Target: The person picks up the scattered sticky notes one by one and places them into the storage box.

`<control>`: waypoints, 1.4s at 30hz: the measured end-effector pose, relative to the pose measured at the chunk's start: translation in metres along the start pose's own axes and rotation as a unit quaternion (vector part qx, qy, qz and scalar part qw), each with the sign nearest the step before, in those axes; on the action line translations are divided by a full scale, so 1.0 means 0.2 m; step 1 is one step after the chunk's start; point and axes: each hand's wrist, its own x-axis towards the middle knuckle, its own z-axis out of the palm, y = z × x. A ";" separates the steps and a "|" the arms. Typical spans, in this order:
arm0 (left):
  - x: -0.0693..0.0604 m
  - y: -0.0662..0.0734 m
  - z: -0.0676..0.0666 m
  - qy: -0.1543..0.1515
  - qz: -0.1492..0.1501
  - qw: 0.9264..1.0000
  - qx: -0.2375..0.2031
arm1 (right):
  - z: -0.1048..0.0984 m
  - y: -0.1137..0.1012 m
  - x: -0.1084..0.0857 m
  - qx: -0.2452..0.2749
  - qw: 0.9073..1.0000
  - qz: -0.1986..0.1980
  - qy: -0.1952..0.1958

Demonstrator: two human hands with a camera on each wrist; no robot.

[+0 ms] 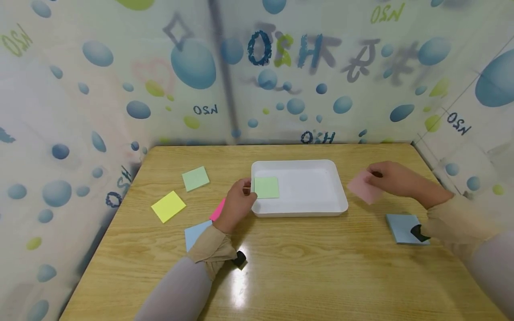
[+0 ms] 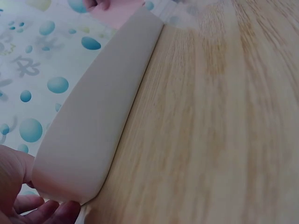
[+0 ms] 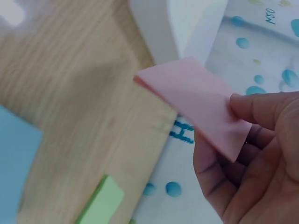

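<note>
A white rectangular tray (image 1: 305, 183) lies on the table, and a light green sticky note pad (image 1: 266, 187) sits inside at its left end. My left hand (image 1: 237, 203) grips the tray's left side; in the left wrist view its thumb is at the rim and the fingers (image 2: 44, 212) curl against the outer wall. Beyond the tray's right end, my right hand (image 1: 391, 178) pinches a pink sticky note pad (image 1: 364, 187) between thumb and fingers. The right wrist view shows that pink pad (image 3: 194, 91) tilted and held above the table.
Left of the tray lie a green pad (image 1: 195, 179), a yellow pad (image 1: 168, 207), a blue pad (image 1: 196, 234) and a bright pink pad (image 1: 218, 209), the last two partly hidden. Another blue pad (image 1: 401, 227) lies under my right wrist. A green pad (image 3: 100, 203) shows in the right wrist view.
</note>
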 end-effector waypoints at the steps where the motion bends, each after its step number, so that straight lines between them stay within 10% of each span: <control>1: 0.00 0.00 0.00 0.000 -0.002 1.000 0.000 | -0.01 -0.01 0.01 0.003 1.000 0.004 0.000; 13: 0.00 0.01 0.00 0.001 -0.006 1.000 -0.003 | -0.04 -0.21 0.18 0.025 0.999 0.043 -0.007; 42: 0.00 0.00 0.00 0.001 0.010 1.000 -0.015 | 0.27 -0.52 0.64 0.183 0.979 0.065 -0.053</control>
